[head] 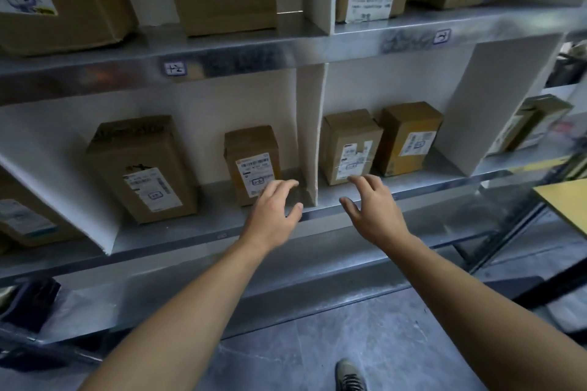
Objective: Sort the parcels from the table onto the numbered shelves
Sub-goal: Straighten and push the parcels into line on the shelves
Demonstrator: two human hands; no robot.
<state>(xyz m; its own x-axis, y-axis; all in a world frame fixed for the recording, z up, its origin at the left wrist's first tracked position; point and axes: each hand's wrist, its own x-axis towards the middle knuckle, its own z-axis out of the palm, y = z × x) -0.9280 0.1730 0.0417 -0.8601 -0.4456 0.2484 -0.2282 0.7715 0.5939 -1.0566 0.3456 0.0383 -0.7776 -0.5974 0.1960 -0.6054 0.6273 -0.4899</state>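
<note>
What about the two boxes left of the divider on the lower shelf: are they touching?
Apart. The head view shows a strip of white wall between the larger box and the smaller box.

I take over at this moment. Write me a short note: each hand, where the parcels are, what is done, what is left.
Left hand: open, empty, at the small box left of the white divider.
Right hand: open, empty, before the taped box right of it.
Done: each of these two compartments on the middle shelf holds two upright boxes; more above.
Left: unclear; only a table corner shows, with no parcel on it.
</note>
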